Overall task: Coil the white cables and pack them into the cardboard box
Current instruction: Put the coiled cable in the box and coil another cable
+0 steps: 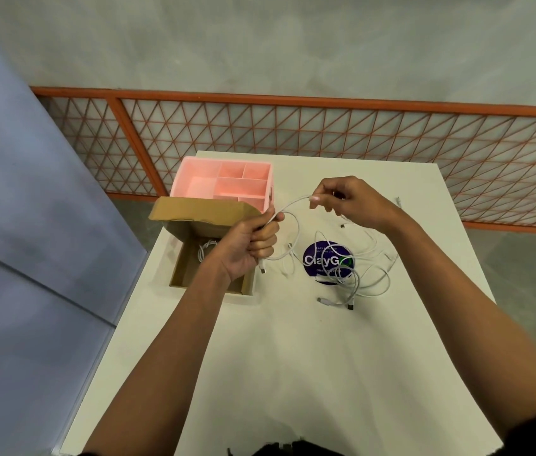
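My left hand (249, 245) grips a white cable (294, 225) in a fist above the right edge of the open cardboard box (184, 271). My right hand (345, 199) pinches the same cable farther along, and a loop hangs between the two hands. One end plug of this cable dangles below my left hand. Inside the box lies a coiled white cable (206, 250), partly hidden by my left wrist. A tangle of loose white cables (358, 274) lies on the white table (293, 357) to the right.
A pink divided organiser (227, 182) stands behind the box, whose flap (201, 210) is raised. A round purple sticker (326, 260) lies under the loose cables. An orange mesh fence (358, 143) runs behind the table. A blue panel (30, 225) is at the left.
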Demonstrator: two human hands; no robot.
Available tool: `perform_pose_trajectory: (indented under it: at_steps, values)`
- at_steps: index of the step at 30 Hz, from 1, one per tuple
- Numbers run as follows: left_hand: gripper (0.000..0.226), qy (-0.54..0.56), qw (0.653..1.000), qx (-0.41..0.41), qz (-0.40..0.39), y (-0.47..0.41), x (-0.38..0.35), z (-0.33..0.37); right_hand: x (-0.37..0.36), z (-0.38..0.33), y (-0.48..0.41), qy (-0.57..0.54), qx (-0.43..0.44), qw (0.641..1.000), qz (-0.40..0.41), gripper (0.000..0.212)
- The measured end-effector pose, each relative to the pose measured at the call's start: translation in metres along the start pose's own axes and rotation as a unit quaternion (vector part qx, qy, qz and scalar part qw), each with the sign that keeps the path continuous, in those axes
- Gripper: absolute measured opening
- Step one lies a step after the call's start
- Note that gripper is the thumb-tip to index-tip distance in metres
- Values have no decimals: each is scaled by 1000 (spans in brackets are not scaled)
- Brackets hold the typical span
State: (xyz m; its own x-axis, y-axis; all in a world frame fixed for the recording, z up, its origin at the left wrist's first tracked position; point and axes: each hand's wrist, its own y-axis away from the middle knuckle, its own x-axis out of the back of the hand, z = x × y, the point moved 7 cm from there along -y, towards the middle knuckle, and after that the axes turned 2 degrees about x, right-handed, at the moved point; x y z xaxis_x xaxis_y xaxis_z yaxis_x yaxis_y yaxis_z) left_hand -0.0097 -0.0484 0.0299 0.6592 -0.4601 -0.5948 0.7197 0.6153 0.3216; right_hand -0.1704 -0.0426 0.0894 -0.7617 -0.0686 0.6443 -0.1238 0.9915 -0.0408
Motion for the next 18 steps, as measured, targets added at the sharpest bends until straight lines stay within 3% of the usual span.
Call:
perform_pose_trajectory:
  at_steps: [4,7,9,13,18]
  values:
    - [21,12,999,14,-33,0,-7,-5,-1,5,-1,21,-9,997,73,23]
    - [27,38,999,-7,-30,-4,-6,-2,-13,15,0,33,-25,997,68,29]
    - [28,56,997,-41,-32,-4,-6,6,-30,28,5,37,-47,998,24,32]
    - [51,74,991,-96,-59,-3,-11,23,-71,50,22,31,-89,990,-106,33]
    - [57,40,988,-147,-6,-4,-2,33,-95,53,35,69,-93,975,-192,32]
